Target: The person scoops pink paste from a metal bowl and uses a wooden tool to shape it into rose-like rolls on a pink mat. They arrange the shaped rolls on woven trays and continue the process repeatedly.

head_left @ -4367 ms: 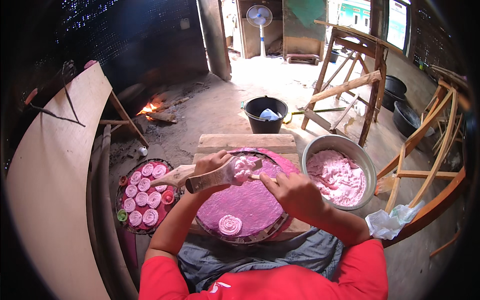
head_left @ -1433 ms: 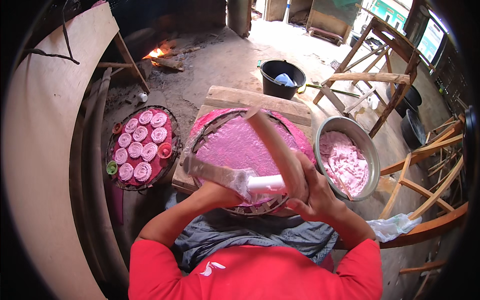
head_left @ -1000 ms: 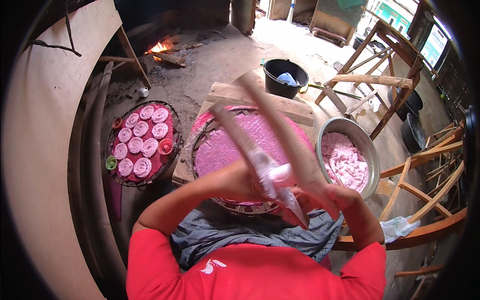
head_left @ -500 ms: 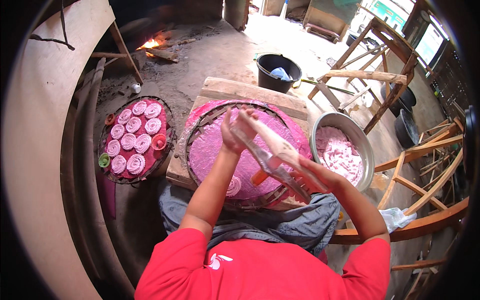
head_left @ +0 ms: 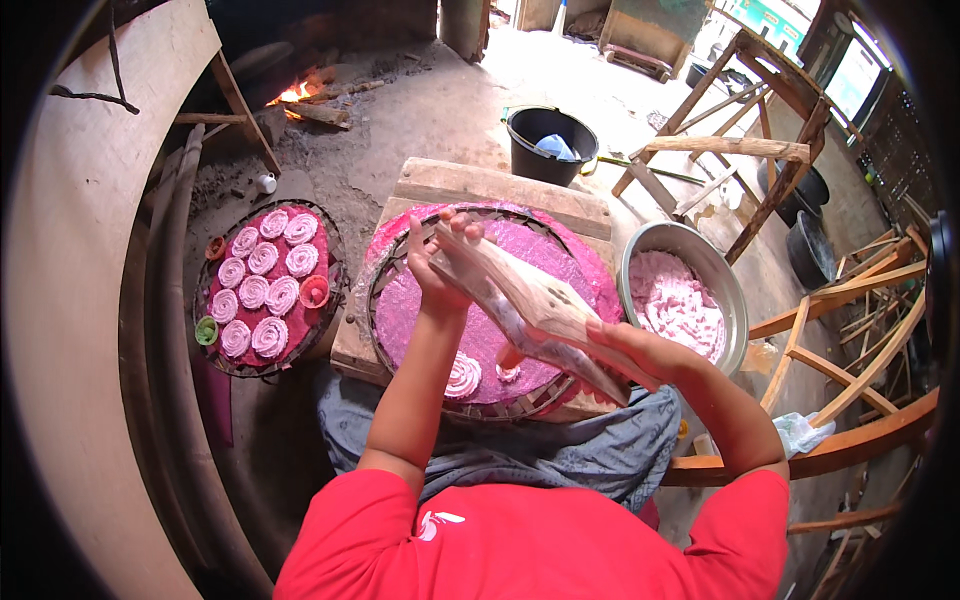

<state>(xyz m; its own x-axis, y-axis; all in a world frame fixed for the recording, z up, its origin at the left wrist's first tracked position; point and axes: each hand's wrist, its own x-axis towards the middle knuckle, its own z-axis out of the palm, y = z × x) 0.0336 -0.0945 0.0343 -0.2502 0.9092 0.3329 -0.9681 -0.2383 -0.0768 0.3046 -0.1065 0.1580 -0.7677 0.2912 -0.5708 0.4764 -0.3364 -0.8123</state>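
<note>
Outdoors on dirt, I see both hands, left hand and right hand, gripping a piping bag over a pink-lined tray holding two spirals, while the side tray is full.

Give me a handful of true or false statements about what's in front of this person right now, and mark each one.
1. Both hands hold the clear plastic piping bag above the round woven tray with pink cloth. True.
2. The left hand grips the bag's upper end. True.
3. The round woven tray already carries a dozen piped swirls. False: only one white-pink swirl and a smaller dab show on it.
4. The metal bowl of pink paste sits on the person's left. False: it is on their right; the dark round tray of finished swirls is on the left.
5. The black bucket stands beyond the wooden board. True.
</note>
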